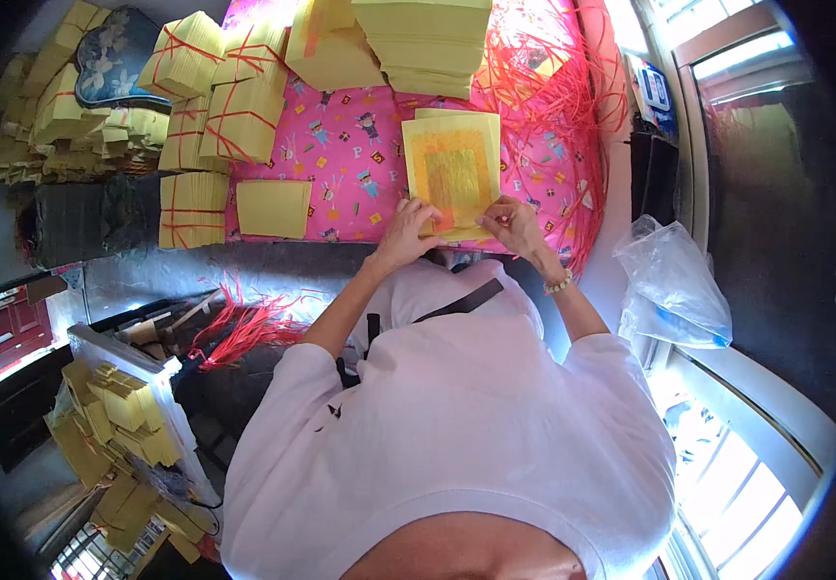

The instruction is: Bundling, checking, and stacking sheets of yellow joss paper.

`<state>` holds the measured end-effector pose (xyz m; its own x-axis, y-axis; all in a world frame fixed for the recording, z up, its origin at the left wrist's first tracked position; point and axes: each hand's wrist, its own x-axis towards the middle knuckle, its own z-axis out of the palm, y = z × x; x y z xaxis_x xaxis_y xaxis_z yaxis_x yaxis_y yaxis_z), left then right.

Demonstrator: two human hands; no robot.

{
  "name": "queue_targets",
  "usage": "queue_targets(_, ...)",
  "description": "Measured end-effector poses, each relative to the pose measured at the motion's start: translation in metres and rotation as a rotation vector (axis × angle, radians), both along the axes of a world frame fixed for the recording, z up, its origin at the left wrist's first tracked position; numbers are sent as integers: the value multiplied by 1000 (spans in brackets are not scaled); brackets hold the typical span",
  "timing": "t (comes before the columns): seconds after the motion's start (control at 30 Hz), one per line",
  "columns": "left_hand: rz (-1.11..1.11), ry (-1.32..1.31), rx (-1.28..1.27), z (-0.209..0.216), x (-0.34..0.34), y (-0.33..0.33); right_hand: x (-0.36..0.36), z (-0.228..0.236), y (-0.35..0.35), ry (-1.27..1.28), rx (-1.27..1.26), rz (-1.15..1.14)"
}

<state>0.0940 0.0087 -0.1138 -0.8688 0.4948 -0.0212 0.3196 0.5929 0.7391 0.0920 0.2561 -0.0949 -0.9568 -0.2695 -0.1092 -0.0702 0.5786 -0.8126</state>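
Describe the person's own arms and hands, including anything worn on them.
Loose, plain white sleeves end around the elbows, leaving both forearms bare. The left hand is ungloved, with no wristwear visible. The right hand is ungloved too, with a pale beaded bracelet around its wrist.

Sheet (456, 172): yellow, with an orange frame around a gold-green rectangle, just beyond the left hand (409, 232)
Cloth (336, 145): bright pink, where we see small multicoloured cartoon figures, beyond both hands
Tied bundles (241, 121): pale yellow crossed by red bands, left of the left hand
Strings (558, 101): what we call pinkish red, beyond the right hand (516, 227)
Bracelet (559, 282): pale beads, just behind the right hand
Shirt (466, 416): plain white, we note, behind both hands
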Motion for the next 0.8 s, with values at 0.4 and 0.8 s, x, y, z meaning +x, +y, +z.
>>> queue_targets(0.4, 6, -27, 20, -4, -2, -2, 0, -10, 1, -68, 9, -18)
queue_targets(0.8, 5, -2, 55, -5, -3, -1, -5, -4, 0, -96, 99, -35)
